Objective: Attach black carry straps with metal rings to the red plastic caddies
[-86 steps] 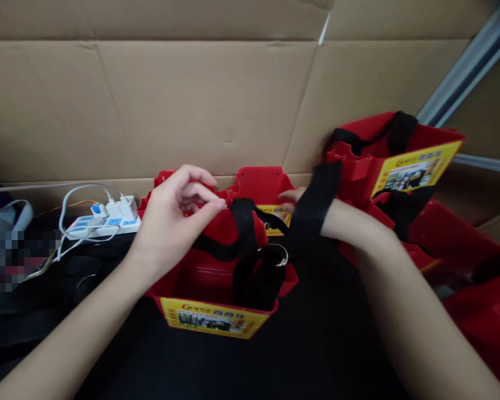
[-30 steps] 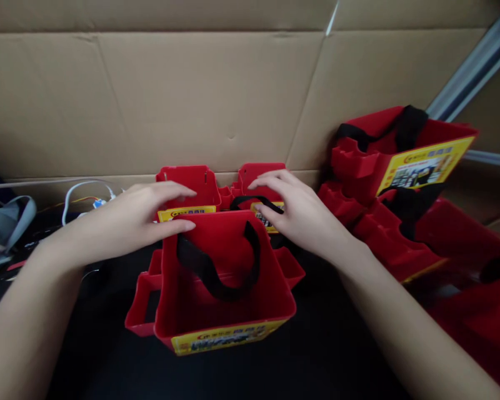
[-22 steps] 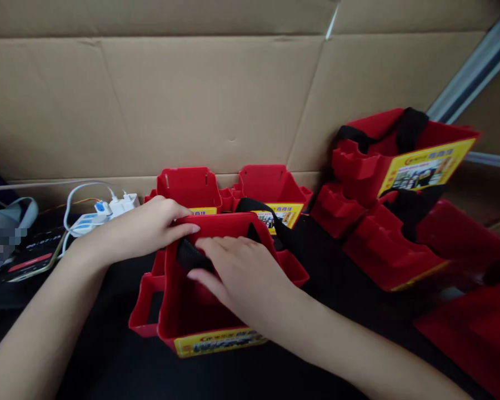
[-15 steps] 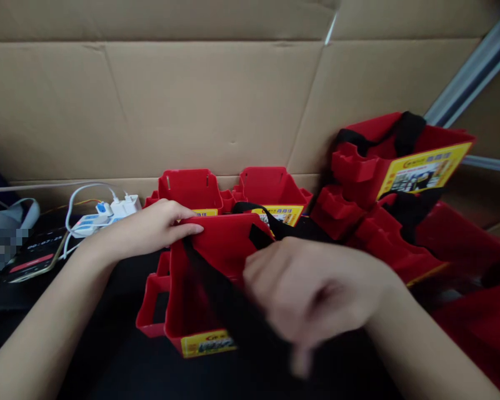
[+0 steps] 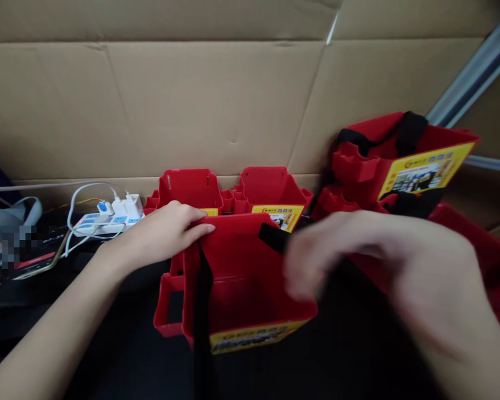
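Note:
A red plastic tool box (image 5: 241, 303) with a yellow picture label on its front stands in front of me, tilted slightly. My left hand (image 5: 179, 228) is closed on its back rim at the left corner, thumb inside. A black strap (image 5: 203, 294) hangs from the left corner, down across the box and over its front. Another piece of black strap (image 5: 273, 238) comes out at the back right corner and runs to my right hand (image 5: 312, 258). That hand is closed and smeared by motion; its fingertips are partly hidden, with the strap's end seemingly between them.
Two similar red boxes (image 5: 264, 189) stand behind, against a cardboard wall (image 5: 216, 111). More red boxes with black straps (image 5: 404, 150) are stacked at the right. A power strip with white chargers (image 5: 108, 222) and a phone (image 5: 41, 255) lie at the left.
My right hand has moved right and up from over the box. The left strap now hangs down instead of stretching toward the right hand. The box has shifted slightly right with my left hand.

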Motion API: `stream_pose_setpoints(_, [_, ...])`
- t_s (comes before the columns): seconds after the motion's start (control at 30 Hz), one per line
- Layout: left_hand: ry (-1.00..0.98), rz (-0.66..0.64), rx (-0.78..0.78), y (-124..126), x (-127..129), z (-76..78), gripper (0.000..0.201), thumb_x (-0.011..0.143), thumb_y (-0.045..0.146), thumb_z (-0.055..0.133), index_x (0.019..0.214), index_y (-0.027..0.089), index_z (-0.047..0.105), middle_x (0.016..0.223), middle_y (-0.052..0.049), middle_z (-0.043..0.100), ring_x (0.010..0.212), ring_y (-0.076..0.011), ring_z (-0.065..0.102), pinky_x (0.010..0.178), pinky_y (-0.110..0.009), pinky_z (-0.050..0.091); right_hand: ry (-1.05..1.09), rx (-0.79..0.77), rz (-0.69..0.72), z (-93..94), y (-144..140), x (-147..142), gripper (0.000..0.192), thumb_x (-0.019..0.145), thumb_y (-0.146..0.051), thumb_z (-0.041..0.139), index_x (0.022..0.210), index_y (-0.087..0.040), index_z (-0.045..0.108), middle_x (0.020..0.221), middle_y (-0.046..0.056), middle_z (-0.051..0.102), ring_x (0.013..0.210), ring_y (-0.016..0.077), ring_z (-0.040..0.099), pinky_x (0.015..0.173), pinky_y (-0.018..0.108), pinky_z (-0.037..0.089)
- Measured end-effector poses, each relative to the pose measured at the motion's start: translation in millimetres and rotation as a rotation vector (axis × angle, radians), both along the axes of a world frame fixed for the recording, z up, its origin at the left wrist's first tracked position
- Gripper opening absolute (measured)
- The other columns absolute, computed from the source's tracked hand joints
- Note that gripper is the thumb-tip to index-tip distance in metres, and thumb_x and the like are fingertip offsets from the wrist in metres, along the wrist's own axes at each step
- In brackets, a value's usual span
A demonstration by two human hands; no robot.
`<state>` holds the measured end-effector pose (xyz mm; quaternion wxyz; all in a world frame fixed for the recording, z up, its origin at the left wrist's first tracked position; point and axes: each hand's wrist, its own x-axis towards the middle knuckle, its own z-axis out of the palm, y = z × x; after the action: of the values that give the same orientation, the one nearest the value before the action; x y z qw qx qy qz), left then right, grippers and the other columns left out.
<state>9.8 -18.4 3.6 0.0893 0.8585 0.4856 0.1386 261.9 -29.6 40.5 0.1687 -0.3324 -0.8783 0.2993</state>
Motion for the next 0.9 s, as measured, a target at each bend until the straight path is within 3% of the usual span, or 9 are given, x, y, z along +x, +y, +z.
stream_pose_setpoints(0.07, [-0.028, -0.026, 0.002, -1, 2, -0.4, 0.030, 0.087, 0.037, 0.042, 0.077, 0.017, 0.061, 0.068, -0.002, 0.064, 0.058, -0.0125, 0.056, 0.057, -0.024, 0.039, -0.009, 0.025, 0.087, -13.4, -7, -17, 0.041, 0.079, -0.040, 0.061, 0.116, -0.023, 0.056, 0.107, 0.002, 0.063, 0.096, 0.0120, 0.061, 0.084, 0.025, 0.049])
stream_pose_setpoints(0.13, [-0.049, -0.050, -0.004, 0, 3, -1.3, 0.024, 0.086, 0.029, 0.042, 0.079, 0.016, 0.062, 0.070, -0.003, 0.065, 0.060, -0.0128, 0.057, 0.058, -0.024, 0.039, -0.030, 0.181, 0.033, -30.9, -12, -39, 0.049, 0.083, -0.032, 0.059, 0.129, -0.026, 0.044, 0.118, 0.004, 0.057, 0.105, 0.0158, 0.057, 0.091, 0.033, 0.046])
stream_pose_setpoints(0.27, [-0.069, -0.069, -0.005, 2, 2, -3.6, 0.021, 0.083, 0.023, 0.043, 0.074, 0.016, 0.060, 0.070, -0.002, 0.064, 0.061, -0.0123, 0.056, 0.056, -0.023, 0.037, -0.061, 0.311, 0.016, -55.0, -12, -68, 0.042, 0.084, -0.026, 0.056, 0.125, -0.022, 0.045, 0.121, 0.006, 0.055, 0.103, 0.0175, 0.056, 0.086, 0.034, 0.048])
stream_pose_setpoints(0.43, [-0.076, -0.087, -0.041, 4, 4, -2.9, 0.035, 0.089, 0.039, 0.040, 0.073, 0.015, 0.060, 0.065, -0.001, 0.062, 0.057, -0.0107, 0.052, 0.052, -0.022, 0.036, -0.264, 0.445, 0.083, -56.4, -11, -64, 0.034, 0.086, -0.023, 0.053, 0.119, -0.027, 0.049, 0.117, 0.004, 0.052, 0.081, 0.0134, 0.060, 0.064, 0.026, 0.048])
stream_pose_setpoints(0.57, [-0.134, -0.072, -0.119, 6, -6, -2.6, 0.038, 0.088, 0.045, 0.038, 0.077, 0.016, 0.061, 0.071, -0.001, 0.064, 0.065, -0.0135, 0.056, 0.058, -0.023, 0.043, -0.359, 0.569, 0.100, -52.5, -11, -59, 0.024, 0.089, -0.024, 0.047, 0.112, -0.026, 0.052, 0.104, 0.002, 0.057, 0.081, 0.0135, 0.059, 0.059, 0.023, 0.042])
stream_pose_setpoints(0.63, [-0.262, -0.058, -0.234, 9, -16, -3.1, 0.038, 0.089, 0.042, 0.035, 0.085, 0.016, 0.061, 0.081, -0.003, 0.065, 0.073, -0.0155, 0.060, 0.062, -0.025, 0.048, -0.363, 0.697, -0.015, -50.4, -7, -54, 0.018, 0.089, -0.022, 0.047, 0.105, -0.022, 0.054, 0.097, 0.001, 0.060, 0.081, 0.0140, 0.059, 0.058, 0.024, 0.040])
stream_pose_setpoints(0.77, [-0.355, -0.170, -0.454, 13, -32, -1.8, 0.023, 0.086, 0.024, 0.040, 0.098, 0.018, 0.059, 0.096, -0.004, 0.065, 0.084, -0.0156, 0.063, 0.073, -0.027, 0.051, -0.442, 0.994, -0.546, -47.9, 7, -33, 0.020, 0.084, -0.031, 0.054, 0.094, -0.015, 0.055, 0.087, 0.007, 0.061, 0.077, 0.0218, 0.059, 0.049, 0.027, 0.028])
stream_pose_setpoints(0.83, [-0.252, -0.229, -0.420, 15, -33, -0.2, 0.020, 0.082, 0.020, 0.045, 0.094, 0.019, 0.060, 0.093, -0.003, 0.065, 0.082, -0.0145, 0.062, 0.073, -0.025, 0.050, -0.560, 0.987, -0.624, -48.7, 11, -22, 0.022, 0.081, -0.033, 0.057, 0.091, -0.013, 0.055, 0.080, 0.008, 0.061, 0.068, 0.0226, 0.059, 0.047, 0.028, 0.022])
stream_pose_setpoints(0.9, [-0.156, -0.223, -0.339, 17, -32, 1.2, 0.018, 0.081, 0.021, 0.046, 0.089, 0.018, 0.062, 0.087, -0.002, 0.066, 0.075, -0.0131, 0.061, 0.067, -0.023, 0.048, -0.628, 0.942, -0.591, -50.4, 13, -16, 0.014, 0.083, -0.028, 0.053, 0.084, -0.014, 0.055, 0.075, 0.006, 0.060, 0.063, 0.0208, 0.058, 0.047, 0.028, 0.021])
